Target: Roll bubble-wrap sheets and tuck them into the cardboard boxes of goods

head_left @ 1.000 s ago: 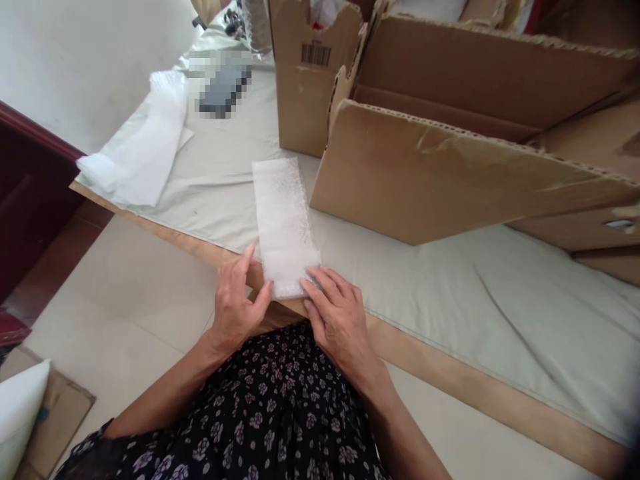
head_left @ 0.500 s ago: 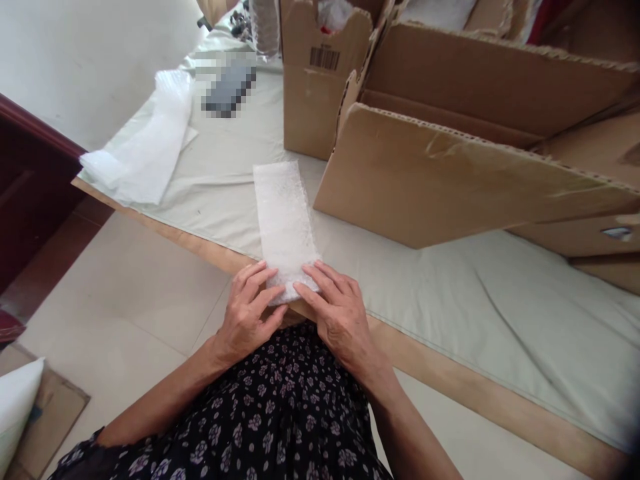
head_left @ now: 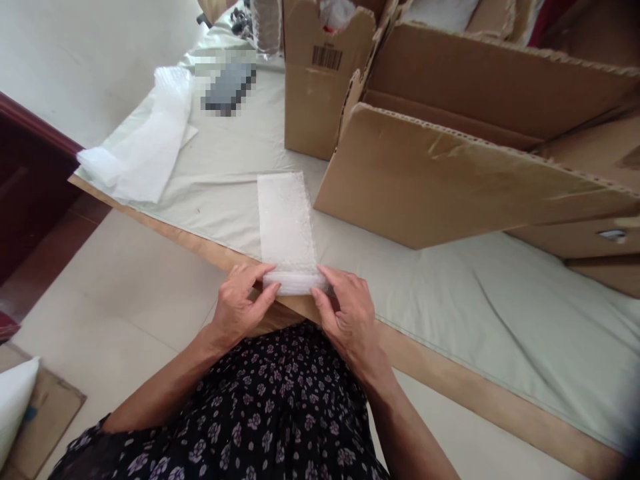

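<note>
A white strip of bubble wrap (head_left: 285, 217) lies on the pale cloth at the front edge of the table, its near end folded or rolled into a thicker band. My left hand (head_left: 243, 299) grips the left end of that band between thumb and fingers. At the band's right end, my right hand (head_left: 346, 308) pinches it in the same way. Whether anything is inside the roll cannot be seen.
More bubble wrap (head_left: 145, 150) lies at the table's left corner. Behind it is a pixelated dark flat object (head_left: 231, 87). Open cardboard boxes (head_left: 425, 180) stand at the back and right. The table's wooden edge (head_left: 450, 373) runs diagonally in front.
The near end of the bubble wrap has been turned over into a thicker band, and its far end has come closer. My fingers have moved from its top to its two ends.
</note>
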`<state>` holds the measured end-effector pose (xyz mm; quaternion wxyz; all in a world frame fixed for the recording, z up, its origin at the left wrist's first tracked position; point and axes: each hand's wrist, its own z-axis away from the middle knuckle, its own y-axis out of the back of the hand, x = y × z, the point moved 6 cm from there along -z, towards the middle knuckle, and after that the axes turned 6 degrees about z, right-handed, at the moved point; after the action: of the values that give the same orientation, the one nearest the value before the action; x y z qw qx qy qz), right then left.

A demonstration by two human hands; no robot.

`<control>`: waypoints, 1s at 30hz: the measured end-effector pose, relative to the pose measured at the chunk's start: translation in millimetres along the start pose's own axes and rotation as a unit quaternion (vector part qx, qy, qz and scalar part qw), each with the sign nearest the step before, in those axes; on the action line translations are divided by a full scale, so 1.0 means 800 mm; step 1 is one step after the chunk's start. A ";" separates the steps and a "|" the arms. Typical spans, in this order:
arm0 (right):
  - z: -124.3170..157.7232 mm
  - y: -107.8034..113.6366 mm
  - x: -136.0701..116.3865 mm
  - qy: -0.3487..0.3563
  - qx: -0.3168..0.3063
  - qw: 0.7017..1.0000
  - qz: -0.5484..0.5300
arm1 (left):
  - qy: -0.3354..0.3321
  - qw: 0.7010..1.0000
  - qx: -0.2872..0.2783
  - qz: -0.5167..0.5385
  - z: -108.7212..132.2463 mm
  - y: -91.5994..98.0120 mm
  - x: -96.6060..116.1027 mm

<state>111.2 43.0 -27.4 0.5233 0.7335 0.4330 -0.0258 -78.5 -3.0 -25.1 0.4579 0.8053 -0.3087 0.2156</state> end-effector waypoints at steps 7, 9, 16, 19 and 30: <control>0.002 0.007 -0.014 0.071 -0.002 0.996 0.057 | -0.003 0.995 0.024 -0.102 0.003 -0.010 -0.006; -0.002 -0.003 -0.015 0.092 -0.046 0.992 0.069 | 0.003 0.995 0.035 -0.094 0.006 -0.007 -0.007; -0.012 -0.006 -0.012 0.062 -0.110 0.992 -0.010 | -0.054 0.997 -0.049 0.000 0.017 0.008 0.012; -0.007 0.001 -0.009 0.032 -0.095 0.995 -0.021 | -0.003 0.998 -0.054 0.024 0.015 0.011 0.004; -0.003 -0.015 -0.024 0.113 -0.084 0.988 0.064 | 0.018 0.999 -0.002 -0.042 0.015 0.004 -0.016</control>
<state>90.2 34.4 -25.8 0.5318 0.7113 0.4417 0.1274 -89.3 -11.0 -37.6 0.4735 0.8128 -0.2666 0.2098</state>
